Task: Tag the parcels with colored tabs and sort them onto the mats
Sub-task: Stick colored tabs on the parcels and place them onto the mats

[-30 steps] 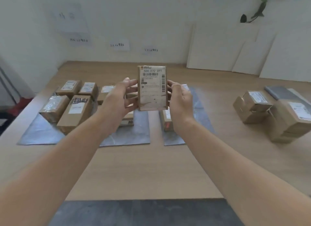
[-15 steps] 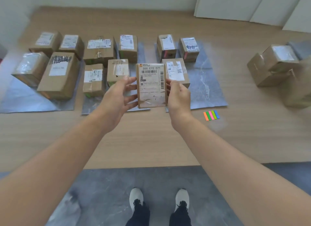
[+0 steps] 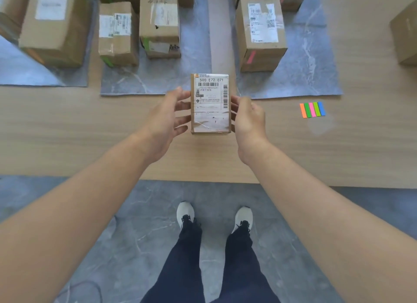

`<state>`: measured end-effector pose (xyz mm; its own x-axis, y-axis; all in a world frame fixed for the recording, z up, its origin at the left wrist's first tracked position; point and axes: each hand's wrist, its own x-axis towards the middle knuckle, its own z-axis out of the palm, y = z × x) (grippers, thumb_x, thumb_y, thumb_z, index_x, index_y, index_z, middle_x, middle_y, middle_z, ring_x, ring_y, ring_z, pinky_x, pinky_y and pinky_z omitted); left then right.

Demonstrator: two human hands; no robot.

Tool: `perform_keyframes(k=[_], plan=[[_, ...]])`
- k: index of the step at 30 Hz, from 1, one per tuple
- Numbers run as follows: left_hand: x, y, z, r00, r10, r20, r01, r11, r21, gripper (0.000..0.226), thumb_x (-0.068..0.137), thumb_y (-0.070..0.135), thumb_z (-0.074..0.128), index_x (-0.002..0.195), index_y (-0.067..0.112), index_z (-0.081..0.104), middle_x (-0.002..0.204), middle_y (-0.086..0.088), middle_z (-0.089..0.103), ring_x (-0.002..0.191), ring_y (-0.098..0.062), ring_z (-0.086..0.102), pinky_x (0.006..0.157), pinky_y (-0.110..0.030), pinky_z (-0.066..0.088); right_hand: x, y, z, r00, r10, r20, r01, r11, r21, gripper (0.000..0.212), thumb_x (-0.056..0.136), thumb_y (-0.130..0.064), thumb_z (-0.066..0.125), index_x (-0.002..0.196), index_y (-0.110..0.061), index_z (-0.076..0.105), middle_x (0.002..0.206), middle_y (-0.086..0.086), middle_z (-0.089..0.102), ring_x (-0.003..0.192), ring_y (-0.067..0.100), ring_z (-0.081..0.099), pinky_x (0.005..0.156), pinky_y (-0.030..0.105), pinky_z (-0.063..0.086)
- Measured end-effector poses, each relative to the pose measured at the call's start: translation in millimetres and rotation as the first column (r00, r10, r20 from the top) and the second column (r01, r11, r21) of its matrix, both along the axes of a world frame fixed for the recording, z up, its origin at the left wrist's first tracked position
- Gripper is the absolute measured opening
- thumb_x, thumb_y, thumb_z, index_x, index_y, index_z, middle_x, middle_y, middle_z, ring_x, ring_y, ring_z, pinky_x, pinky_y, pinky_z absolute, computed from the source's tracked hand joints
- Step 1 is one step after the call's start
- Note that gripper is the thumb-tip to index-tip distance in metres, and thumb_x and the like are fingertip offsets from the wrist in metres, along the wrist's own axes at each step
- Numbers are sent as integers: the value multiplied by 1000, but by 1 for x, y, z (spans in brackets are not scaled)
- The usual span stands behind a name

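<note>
I hold a small brown parcel (image 3: 211, 104) with a white label reading 500 E72 071 between both hands, low over the wooden table. My left hand (image 3: 164, 119) has its fingers spread against the parcel's left side. My right hand (image 3: 248, 119) curls round its right side. A strip of colored tabs (image 3: 312, 109) lies on the table to the right. Three grey mats lie beyond: left mat (image 3: 33, 74), middle mat (image 3: 158, 79), right mat (image 3: 304, 72). No tab shows on the held parcel.
The right mat bears a parcel with a pink tab (image 3: 260, 31). Two parcels with green tabs (image 3: 117, 31) (image 3: 159, 25) stand on the middle mat, and a larger box (image 3: 54, 27) on the left mat. Another box (image 3: 406, 34) sits at the right edge. The table's front edge (image 3: 203, 180) is near my feet.
My head tilted down and the parcel came lower and nearer the table's front. Both hands stayed on its sides. The colored tabs came into view.
</note>
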<state>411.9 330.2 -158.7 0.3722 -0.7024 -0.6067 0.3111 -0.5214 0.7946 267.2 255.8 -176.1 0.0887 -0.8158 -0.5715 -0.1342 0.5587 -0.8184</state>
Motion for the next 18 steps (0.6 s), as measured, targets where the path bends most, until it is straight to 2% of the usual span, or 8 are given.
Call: perform_keyframes(k=[3,10,15,18], plan=[[1,8,-17,1000,-5,-12,6,1000,27,43,104,51,35,128,29,64,123,2,67,113,-24,67,111,-44,43,0,6,-15,1000,-9,-15,10,997,70,40,101,-28,40,114,-15,75,105,0,80,100,18,75,99,48,58],[0,22,-42,1000,-1,-26,3,996,93,45,105,49,34,131,27,63,118,1,66,110,-24,68,112,-45,43,-2,21,-36,998,32,-56,-22,985,170,40,102,-28,39,115,-13,74,103,1,80,99,20,76,98,45,59],[-2,29,-51,998,19,-55,-14,995,96,41,106,46,35,127,24,63,115,-2,65,111,-28,68,112,-46,44,-1,29,-45,995,69,-68,-56,981,183,38,101,-29,39,107,-19,76,99,-2,81,102,21,75,103,46,56],[-2,31,-55,998,10,-55,-6,996,86,38,106,45,36,124,25,63,116,-3,65,111,-27,69,111,-45,45,0,32,-49,995,65,-78,-51,985,165,40,102,-31,38,113,-20,75,104,-4,80,101,16,75,103,43,56]])
